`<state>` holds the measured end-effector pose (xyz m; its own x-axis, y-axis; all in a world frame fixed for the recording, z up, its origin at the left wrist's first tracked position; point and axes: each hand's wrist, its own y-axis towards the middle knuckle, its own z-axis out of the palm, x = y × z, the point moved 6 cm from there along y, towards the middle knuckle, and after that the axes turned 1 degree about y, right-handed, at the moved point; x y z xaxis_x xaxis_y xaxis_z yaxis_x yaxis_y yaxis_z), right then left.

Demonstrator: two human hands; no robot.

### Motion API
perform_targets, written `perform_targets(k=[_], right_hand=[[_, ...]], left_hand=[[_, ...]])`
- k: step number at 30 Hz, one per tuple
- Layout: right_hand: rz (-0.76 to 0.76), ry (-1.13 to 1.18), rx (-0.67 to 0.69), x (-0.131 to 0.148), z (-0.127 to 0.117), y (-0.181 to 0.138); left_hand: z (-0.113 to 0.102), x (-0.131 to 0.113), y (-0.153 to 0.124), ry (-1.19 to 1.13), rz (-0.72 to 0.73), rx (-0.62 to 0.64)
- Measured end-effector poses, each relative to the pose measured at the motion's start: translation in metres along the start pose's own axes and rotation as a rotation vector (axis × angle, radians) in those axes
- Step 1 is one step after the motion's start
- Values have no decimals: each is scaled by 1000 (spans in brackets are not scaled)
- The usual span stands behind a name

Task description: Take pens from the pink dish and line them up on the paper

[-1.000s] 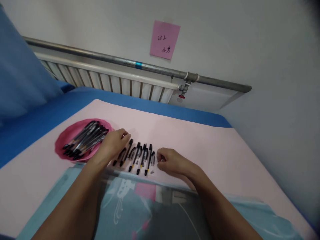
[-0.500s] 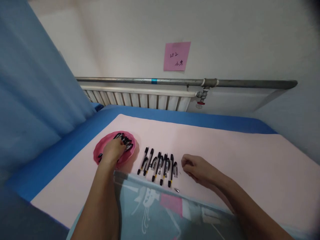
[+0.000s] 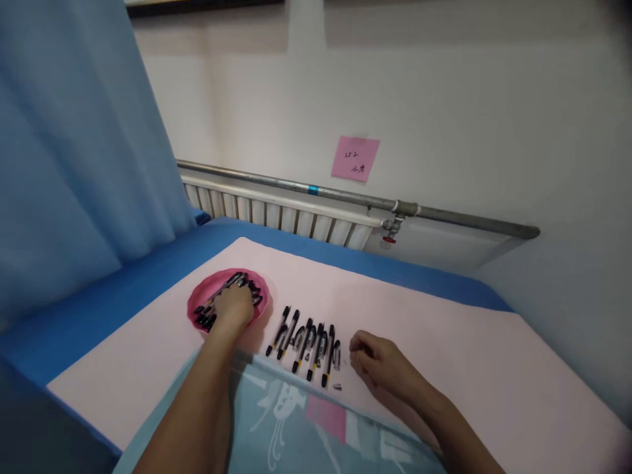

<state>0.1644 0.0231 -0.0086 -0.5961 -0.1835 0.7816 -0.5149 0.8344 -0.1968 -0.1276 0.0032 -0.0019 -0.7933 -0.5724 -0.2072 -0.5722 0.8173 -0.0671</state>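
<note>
My left hand [image 3: 232,308] lies on a heap of black pens [image 3: 207,313] in a round pink dish [image 3: 210,289], fingers curled down over the pens; whether it grips one I cannot see. To the right, a row of several black pens with yellow bands [image 3: 306,339] lies on the pink sheet [image 3: 419,329]. A small loose pen part [image 3: 337,386] sits at the near end of the row. My right hand [image 3: 378,362] rests on the sheet just right of the row, fingers curled in loosely, nothing visible in them.
The pink sheet covers a blue table [image 3: 123,263] against a wall. A radiator [image 3: 276,217] and a metal pipe [image 3: 434,214] run behind it, with a pink note [image 3: 355,158] above. A blue curtain [image 3: 74,151] hangs at the left. A light teal cloth [image 3: 296,428] covers my lap.
My left hand left the row of pens and moved left onto the pens in the pink dish. My head rose, showing more wall. My right hand stayed beside the row.
</note>
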Motion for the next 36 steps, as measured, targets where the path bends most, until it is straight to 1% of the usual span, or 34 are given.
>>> perform_targets(k=[3, 7, 10, 12, 13, 15, 17, 18, 19, 20, 21, 22, 23, 24, 26, 28, 30, 33, 36], right_hand=[[11, 113, -45, 6, -1, -16], [-6, 285, -160, 7, -6, -34], [-40, 403, -240, 1, -11, -39], [-42, 435, -316, -7, -16, -38], [-33, 447, -356, -12, -19, -38], [-14, 480, -419, -21, -23, -35], [-22, 538, -452, -25, -26, -34], [-38, 581, -467, -25, -28, -34], [-63, 638, -475, -24, -29, -35], [-105, 709, -482, -21, -30, -36], [-167, 784, -500, -17, -31, -38], [-214, 850, -502, -13, -32, -40], [-240, 905, -513, -10, -33, -42], [-249, 953, -533, -9, -34, -44], [-222, 1033, -592, -13, -35, -47], [-170, 1084, -651, -20, -37, -49], [-109, 1098, -687, -29, -38, -49], [-12, 1099, -738, -42, -39, -47], [48, 1126, -775, -49, -40, -45]], left_hand=[[-1, -1, -2, -49, -19, -32], [-8, 0, -8, -140, -22, -79], [-22, -7, -15, -264, 68, -121], [-27, -23, -23, -387, 175, -119], [-27, -34, -29, -458, 236, -96], [-18, -63, -45, -593, 357, -3], [1, -96, -68, -736, 453, 148], [12, -112, -82, -847, 491, 260], [24, -129, -98, -1043, 505, 452], [35, -145, -114, -1213, 494, 640], [43, -158, -129, -1348, 466, 796], [49, -169, -143, -1447, 424, 911], [53, -178, -154, -1501, 382, 976], [57, -185, -164, -1525, 344, 1015], [63, -197, -179, -1528, 266, 1061], [71, -206, -190, -1509, 180, 1070], [78, -213, -194, -1495, 108, 1013], [89, -219, -194, -1459, 51, 919], [97, -223, -193, -1425, 2, 939]])
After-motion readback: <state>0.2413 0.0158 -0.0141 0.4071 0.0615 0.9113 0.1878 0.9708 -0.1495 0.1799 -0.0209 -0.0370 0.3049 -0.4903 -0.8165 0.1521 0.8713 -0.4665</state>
